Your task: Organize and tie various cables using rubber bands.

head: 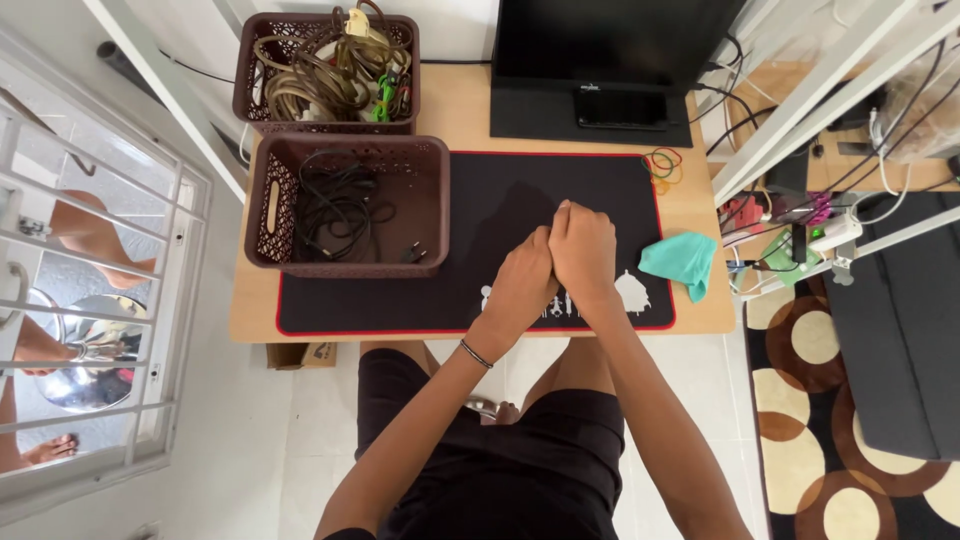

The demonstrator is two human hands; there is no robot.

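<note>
Bright, even daylight, strongest from the window side on my left. My hands throw a soft shadow left across the black mat. Sharp focus, slight wide-angle bending at edges.

Black red-edged desk mat, brown baskets, teal cloth, brown-and-cream circled rug.

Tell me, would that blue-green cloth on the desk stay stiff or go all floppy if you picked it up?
Probably floppy: the teal cloth lies crumpled in soft folds, one corner drooping over the desk edge. It looks thin, so likely light. It seems unlikely to roll; a push would probably just bunch it up.
</note>
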